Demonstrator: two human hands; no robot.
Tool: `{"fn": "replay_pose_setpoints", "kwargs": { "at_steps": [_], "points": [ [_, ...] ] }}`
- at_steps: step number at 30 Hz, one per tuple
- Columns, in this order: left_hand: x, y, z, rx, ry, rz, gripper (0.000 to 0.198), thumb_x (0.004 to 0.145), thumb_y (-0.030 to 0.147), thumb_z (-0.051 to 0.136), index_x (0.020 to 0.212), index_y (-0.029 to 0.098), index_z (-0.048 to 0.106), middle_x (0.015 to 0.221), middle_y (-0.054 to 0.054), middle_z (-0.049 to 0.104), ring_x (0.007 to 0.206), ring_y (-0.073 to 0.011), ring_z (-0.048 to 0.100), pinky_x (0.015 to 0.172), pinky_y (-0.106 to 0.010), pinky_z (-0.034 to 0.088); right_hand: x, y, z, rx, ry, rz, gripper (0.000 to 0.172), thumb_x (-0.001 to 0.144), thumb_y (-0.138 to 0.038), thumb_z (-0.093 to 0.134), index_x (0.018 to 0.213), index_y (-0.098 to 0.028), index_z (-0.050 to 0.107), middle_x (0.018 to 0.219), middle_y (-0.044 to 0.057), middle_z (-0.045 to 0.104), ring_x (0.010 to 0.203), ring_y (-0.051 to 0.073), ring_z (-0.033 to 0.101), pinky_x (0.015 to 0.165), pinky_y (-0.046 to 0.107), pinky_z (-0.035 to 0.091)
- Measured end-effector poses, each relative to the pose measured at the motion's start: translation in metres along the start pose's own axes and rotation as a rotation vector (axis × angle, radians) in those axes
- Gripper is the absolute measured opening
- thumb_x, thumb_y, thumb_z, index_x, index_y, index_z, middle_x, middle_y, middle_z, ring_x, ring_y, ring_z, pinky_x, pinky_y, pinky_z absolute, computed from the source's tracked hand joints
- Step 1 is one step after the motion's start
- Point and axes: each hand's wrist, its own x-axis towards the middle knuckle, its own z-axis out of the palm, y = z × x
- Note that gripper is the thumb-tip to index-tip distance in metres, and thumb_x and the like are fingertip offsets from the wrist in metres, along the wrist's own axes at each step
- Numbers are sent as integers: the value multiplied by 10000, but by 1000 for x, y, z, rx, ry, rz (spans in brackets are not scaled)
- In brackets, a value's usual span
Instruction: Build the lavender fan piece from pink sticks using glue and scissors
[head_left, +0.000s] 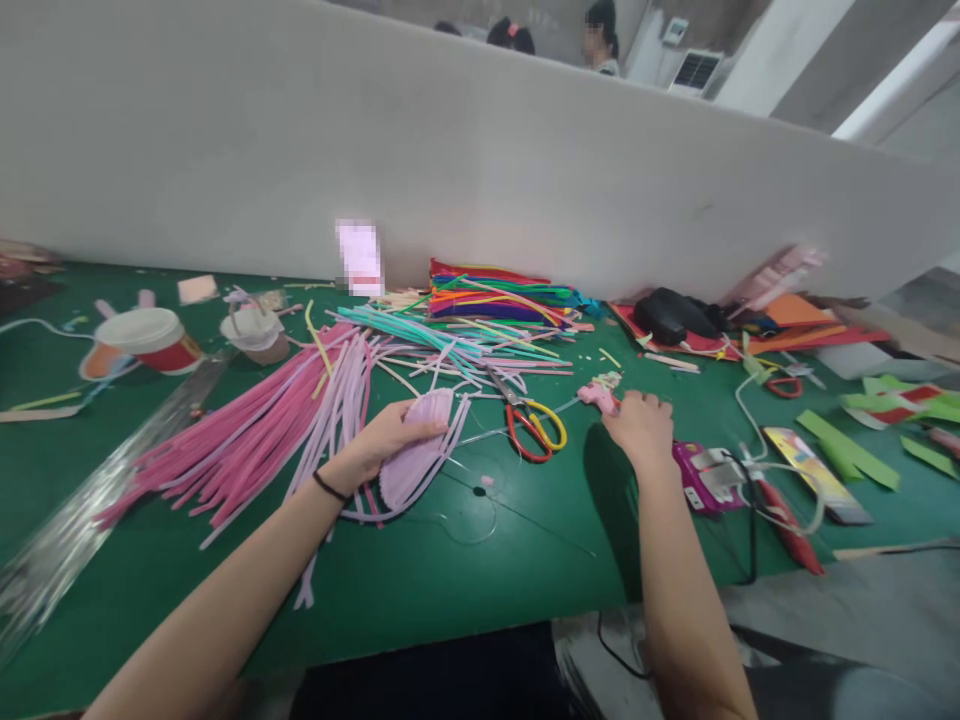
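My left hand is closed on a lilac oval piece made of fuzzy pipe cleaners, thumb on top and a loose curved strand around its edge. My right hand is palm down above the table at the right, fingers apart and bent. By its thumb is a small pink object; whether the thumb touches it I cannot tell. Between my hands lie scissors with one red and one yellow handle, blades pointing away. A thin dark wire and a thin clear strand rest nearer to me.
Pink pipe cleaners fan out at the left, with multicoloured bundles behind. A lidded cup stands far left beside clear plastic film. At right are a purple box with cables, a black object and green strips.
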Motion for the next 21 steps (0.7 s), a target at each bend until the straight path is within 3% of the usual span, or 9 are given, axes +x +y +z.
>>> {"fn": "replay_pose_setpoints", "kwargs": {
  "at_steps": [4, 10, 15, 21],
  "points": [
    [2, -4, -3, -17, -16, -5, 420, 616, 362, 837, 932, 159, 651, 824, -26, 715, 673, -154, 653, 628, -254, 541, 10, 2, 15, 26, -100, -20, 322, 855, -225, 520, 1128, -71, 596, 1106, 203, 606, 1037, 322, 587, 802, 356, 441],
    [2, -2, -10, -84, -33, -6, 399, 615, 356, 841, 889, 158, 628, 751, -2, 695, 622, -139, 640, 591, -239, 536, 16, 5, 32, 117, -16, -63, 335, 802, -203, 571, 1098, -49, 549, 1078, 194, 561, 987, 270, 579, 801, 324, 448],
    [1, 0, -13, -118, -46, 16, 444, 564, 335, 866, 885, 142, 629, 735, -16, 698, 589, -151, 644, 581, -258, 545, 17, 8, 32, 264, 176, 9, 406, 720, -197, 615, 1092, -84, 496, 1078, 165, 514, 901, 250, 564, 732, 335, 455],
    [-1, 2, -14, -157, -41, -20, 336, 605, 308, 848, 835, 134, 677, 691, -28, 711, 547, -137, 638, 539, -226, 530, 10, 8, 16, 392, 457, 72, 371, 696, -228, 617, 1037, -158, 490, 1059, 129, 504, 863, 263, 558, 719, 386, 469]
  ]
}}
